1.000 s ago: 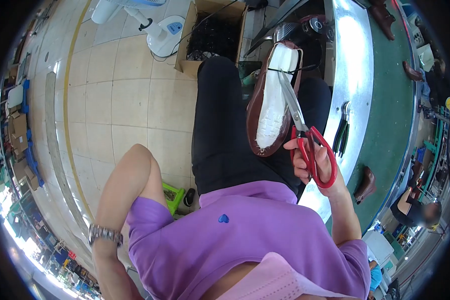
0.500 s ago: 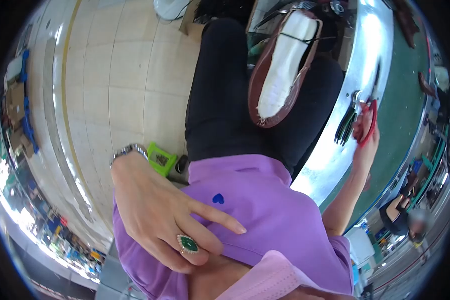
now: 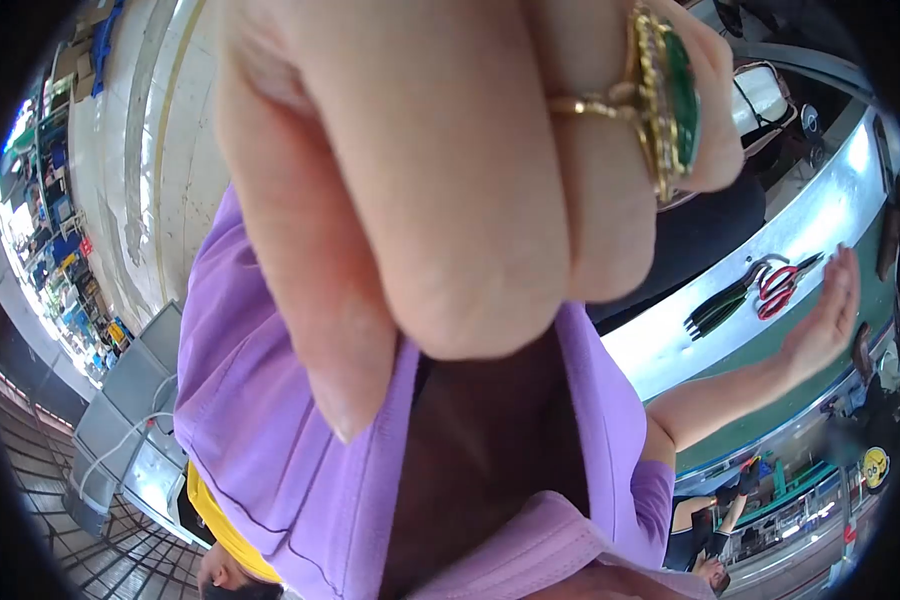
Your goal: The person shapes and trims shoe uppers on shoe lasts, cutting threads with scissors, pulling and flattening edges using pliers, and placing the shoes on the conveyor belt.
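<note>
The scissors [image 3: 792,274], lying on the bench [image 3: 670,345] near the empty, finger-extended right hand [image 3: 825,315], could be knocked by a stray swing, while the shoe [image 3: 760,95], partly hidden beyond the left hand [image 3: 450,180], whose grip cannot be told, might be jostled unseen.

Grey panels [image 3: 142,372] stand near a yellow-clad person [image 3: 232,525].

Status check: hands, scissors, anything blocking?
Bare left hand huge in foreground, grip unclear. Bare right hand open, apart from red-handled metal scissors. Scissors lying on shiny metal bench. Left hand blocks much of view.
</note>
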Motion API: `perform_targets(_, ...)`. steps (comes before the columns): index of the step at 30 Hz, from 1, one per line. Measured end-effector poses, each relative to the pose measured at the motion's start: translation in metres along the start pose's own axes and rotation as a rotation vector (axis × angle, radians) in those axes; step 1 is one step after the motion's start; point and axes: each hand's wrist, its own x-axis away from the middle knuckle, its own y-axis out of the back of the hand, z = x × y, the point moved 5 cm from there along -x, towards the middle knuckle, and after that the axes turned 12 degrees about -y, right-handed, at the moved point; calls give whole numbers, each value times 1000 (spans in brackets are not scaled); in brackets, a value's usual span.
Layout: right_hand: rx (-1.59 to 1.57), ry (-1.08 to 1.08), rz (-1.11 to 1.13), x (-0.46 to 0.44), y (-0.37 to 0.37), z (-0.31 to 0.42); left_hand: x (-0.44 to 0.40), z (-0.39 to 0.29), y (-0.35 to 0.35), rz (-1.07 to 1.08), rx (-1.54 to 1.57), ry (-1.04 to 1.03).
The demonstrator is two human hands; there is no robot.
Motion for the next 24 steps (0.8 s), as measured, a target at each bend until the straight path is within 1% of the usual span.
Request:
perform_targets(1,-235,181,182,1,0,23,2,4,0,-56,5,-28)
perform_targets(2,-359,290,432,10,-6,48,4,8,-1,-112,10,-63)
perform_targets(3,-447,429,639,24,-21,82,4,12,-5,-182,15,-116)
perform_targets(5,-559,853,1138,64,-73,155,6,19,-11,-278,2,-205)
perform_targets(6,-593,998,1322,90,-88,180,7,20,-14,-310,-12,-244)
perform_targets(8,-733,1095,1447,132,-109,210,8,18,-18,-332,-39,-294)
perform_targets(10,-648,1186,1312,162,-121,214,7,10,-23,-316,-64,-291)
perform_targets(11,-553,1179,1222,173,-127,212,7,6,-26,-306,-75,-281)
perform_targets(12,-448,1162,1224,180,-128,213,6,2,-29,-296,-86,-270)
perform_targets(13,-340,1148,1224,186,-129,214,4,-1,-35,-361,-75,-287)
perform_targets(14,-215,1125,1313,190,-126,219,-1,-1,-29,-229,-50,-301)
perform_targets(16,-151,1095,1395,195,-128,221,-13,-3,-19,38,6,-318)
perform_targets(18,-276,1084,1376,199,-133,221,-17,-16,-30,-55,-116,-92)
perform_targets(21,-297,1212,1331,208,-128,233,-25,-21,-23,-13,-87,-120)
perform_targets(23,-344,1297,1048,222,-124,234,-37,-24,-19,-9,-59,-116)
perform_targets(24,-330,1235,999,226,-120,240,-43,-28,-18,-5,-44,-100)
